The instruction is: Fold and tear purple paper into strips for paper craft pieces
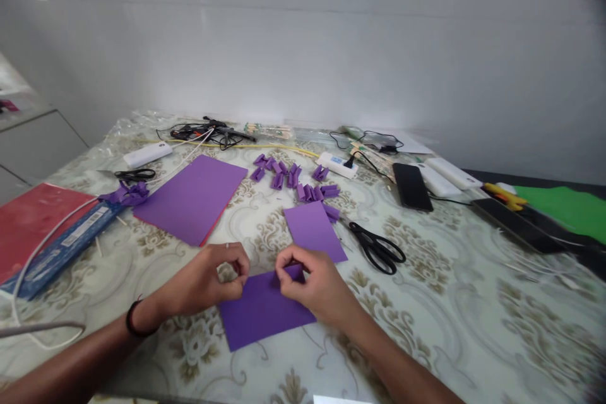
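A dark purple sheet (pixel 265 314) lies at the near middle of the table. My left hand (pixel 213 278) pinches its upper left edge between thumb and forefinger. At the upper right edge my right hand (pixel 315 281) is closed in a similar pinch. Just behind my right hand rests a smaller, lighter purple piece (pixel 315 230). Black-handled scissors (pixel 376 246) lie to its right. Several small folded purple pieces (pixel 307 192) are scattered beyond it.
Purple and red sheets (pixel 196 196) lie at left of centre, near crumpled purple paper (pixel 125 194). A blue box (pixel 71 246) and red sheet (pixel 42 218) are far left. A power strip (pixel 337 165), black phone (pixel 411 186) and green sheet (pixel 563 207) lie at the back and right.
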Demonstrator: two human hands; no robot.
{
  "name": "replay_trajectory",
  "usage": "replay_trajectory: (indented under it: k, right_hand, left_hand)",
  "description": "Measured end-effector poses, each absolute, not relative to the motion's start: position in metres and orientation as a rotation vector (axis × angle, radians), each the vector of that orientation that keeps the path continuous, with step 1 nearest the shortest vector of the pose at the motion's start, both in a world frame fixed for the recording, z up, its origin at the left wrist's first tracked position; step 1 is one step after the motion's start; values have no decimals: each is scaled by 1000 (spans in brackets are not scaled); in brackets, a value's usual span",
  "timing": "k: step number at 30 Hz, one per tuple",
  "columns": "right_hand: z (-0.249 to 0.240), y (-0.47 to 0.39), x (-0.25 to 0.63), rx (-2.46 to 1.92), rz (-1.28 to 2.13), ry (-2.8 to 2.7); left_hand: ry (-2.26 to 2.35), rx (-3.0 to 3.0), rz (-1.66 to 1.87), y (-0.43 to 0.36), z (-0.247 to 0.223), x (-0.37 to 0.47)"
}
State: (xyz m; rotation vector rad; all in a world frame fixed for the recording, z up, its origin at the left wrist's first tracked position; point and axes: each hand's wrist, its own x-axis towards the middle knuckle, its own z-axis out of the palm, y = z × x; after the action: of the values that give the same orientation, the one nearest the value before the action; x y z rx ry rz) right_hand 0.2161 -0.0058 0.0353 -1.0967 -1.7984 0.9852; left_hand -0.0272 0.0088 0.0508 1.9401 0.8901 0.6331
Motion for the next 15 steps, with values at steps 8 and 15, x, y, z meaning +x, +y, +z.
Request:
replay_trajectory:
  k: [8,15]
  right_hand:
    - [41,7,243,-1212,974,-1667]
    - [34,21,249,-1209,983,-1559]
  left_hand:
    - [916,1884,754,18,62,-43]
    - [954,1845,882,27,58,-46]
